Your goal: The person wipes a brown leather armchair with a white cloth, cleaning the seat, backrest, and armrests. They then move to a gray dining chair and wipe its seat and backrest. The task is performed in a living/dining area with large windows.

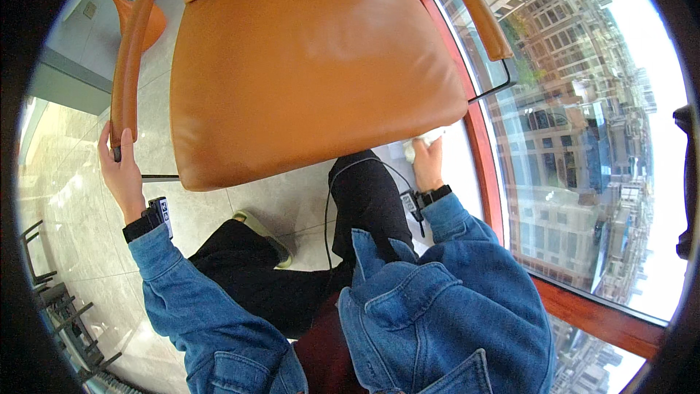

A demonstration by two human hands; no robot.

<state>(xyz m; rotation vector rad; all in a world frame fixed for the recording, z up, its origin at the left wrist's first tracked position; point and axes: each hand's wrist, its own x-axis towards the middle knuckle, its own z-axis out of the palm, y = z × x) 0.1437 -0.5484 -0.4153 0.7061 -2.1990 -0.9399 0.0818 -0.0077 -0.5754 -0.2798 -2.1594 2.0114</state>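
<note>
A tan leather armchair (311, 71) stands in front of me. At the left, my left hand (120, 175) grips the front end of its padded armrest (128, 76), with thumb and fingers on either side. My right hand (427, 164) is low beside the chair's front right corner, closed on a crumpled white cloth or tissue (418, 148), partly hidden by the seat. Both wrists carry black bands with small devices. A black cable (327, 219) loops over my right knee.
A red-framed window (486, 169) runs along the right, close to the chair and my right arm. The other armrest (476, 11) reaches toward the glass. An orange chair (153, 24) stands at upper left; black metal racks (65, 312) stand at lower left on the tiled floor (98, 230).
</note>
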